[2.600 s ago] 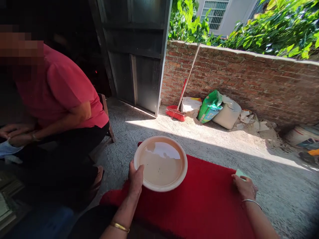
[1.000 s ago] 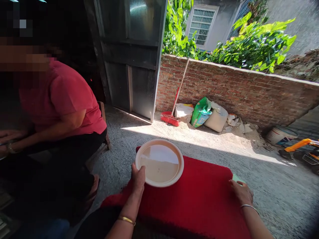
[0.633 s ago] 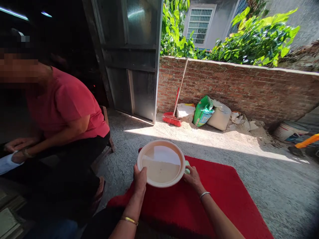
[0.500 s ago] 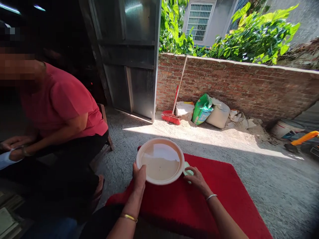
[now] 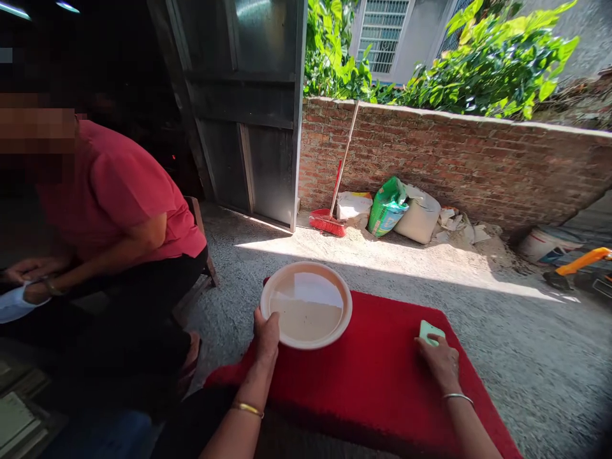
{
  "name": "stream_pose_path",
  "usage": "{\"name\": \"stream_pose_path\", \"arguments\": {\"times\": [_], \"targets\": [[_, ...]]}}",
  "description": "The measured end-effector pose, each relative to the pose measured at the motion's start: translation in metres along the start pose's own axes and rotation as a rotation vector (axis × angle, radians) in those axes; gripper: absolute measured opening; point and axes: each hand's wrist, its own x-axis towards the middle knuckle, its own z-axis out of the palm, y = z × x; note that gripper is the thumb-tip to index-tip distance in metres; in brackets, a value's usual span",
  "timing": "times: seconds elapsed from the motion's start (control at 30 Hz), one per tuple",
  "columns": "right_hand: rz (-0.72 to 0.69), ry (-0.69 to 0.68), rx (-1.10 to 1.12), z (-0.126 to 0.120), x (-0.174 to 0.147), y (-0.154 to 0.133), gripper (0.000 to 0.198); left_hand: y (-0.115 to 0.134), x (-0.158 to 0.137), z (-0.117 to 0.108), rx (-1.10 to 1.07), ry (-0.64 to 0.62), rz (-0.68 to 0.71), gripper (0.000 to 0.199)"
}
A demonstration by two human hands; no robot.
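Observation:
A pale pink round basin [image 5: 347, 309] holding cloudy water [image 5: 308, 322] rests at the left end of a red cloth-covered table [image 5: 373, 376]. Its left rim is gripped by my left hand [image 5: 266, 336], thumb on top and fingers out of sight beneath. My right hand [image 5: 440, 364] is at the table's right side, fingers closed over a small pale green block [image 5: 426, 329] on the red cloth. The fingers partly cover the block, and I cannot make out what kind of thing it is.
A person in a red shirt [image 5: 138, 185] sits at the left, holding something white. Beyond the table stand a metal door [image 5: 248, 127], a brick wall [image 5: 454, 153], a red broom [image 5: 329, 224], a green sack [image 5: 388, 207] and a white sack [image 5: 418, 217]. A bucket [image 5: 547, 245] is at the right.
My right hand has moved right, from beside the basin to the table's right side, carrying the pale green block. My left hand still grips the basin, which has stayed in place.

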Motion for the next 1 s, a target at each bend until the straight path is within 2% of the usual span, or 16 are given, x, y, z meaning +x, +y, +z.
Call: {"name": "stream_pose_path", "arguments": {"times": [0.13,0.23,0.3,0.37,0.47,0.57,0.63,0.73,0.83,0.9,0.93,1.0], "targets": [[-0.215,-0.171,0.085,0.068,-0.063,-0.069,0.049,-0.002,0.001,-0.001,0.021,-0.003,0.004,0.037],[-0.349,-0.296,0.16,0.092,-0.101,-0.096,0.038,-0.001,0.001,-0.001,0.018,-0.007,-0.012,0.037],[-0.363,-0.35,0.189,0.085,-0.103,-0.093,0.033,-0.001,0.0,-0.001,0.022,-0.009,-0.029,0.038],[-0.328,-0.356,0.191,0.065,-0.087,-0.079,0.035,0.0,-0.001,0.0,0.021,-0.01,-0.022,0.041],[-0.224,-0.281,0.141,0.03,-0.049,-0.056,0.045,0.001,-0.002,0.0,0.003,-0.012,0.008,0.046],[-0.138,-0.205,0.073,0.018,-0.036,-0.048,0.05,0.001,-0.002,0.0,-0.002,-0.008,0.012,0.048],[-0.152,-0.194,0.059,0.028,-0.053,-0.053,0.048,0.0,-0.001,0.001,0.003,-0.009,0.022,0.049],[-0.286,-0.248,0.094,0.056,-0.106,-0.07,0.039,-0.001,0.0,0.0,-0.002,-0.02,0.032,0.048],[-0.479,-0.404,0.158,0.071,-0.152,-0.081,0.036,-0.004,0.001,0.0,-0.019,-0.029,0.029,0.048],[-0.536,-0.542,0.216,0.063,-0.159,-0.077,0.038,-0.005,0.001,0.0,-0.026,-0.04,0.031,0.046],[-0.524,-0.569,0.239,0.055,-0.154,-0.071,0.039,-0.006,0.001,0.0,-0.025,-0.043,0.029,0.045],[-0.451,-0.506,0.246,0.03,-0.129,-0.05,0.041,-0.007,0.001,0.0,-0.016,-0.039,0.019,0.044]]}}
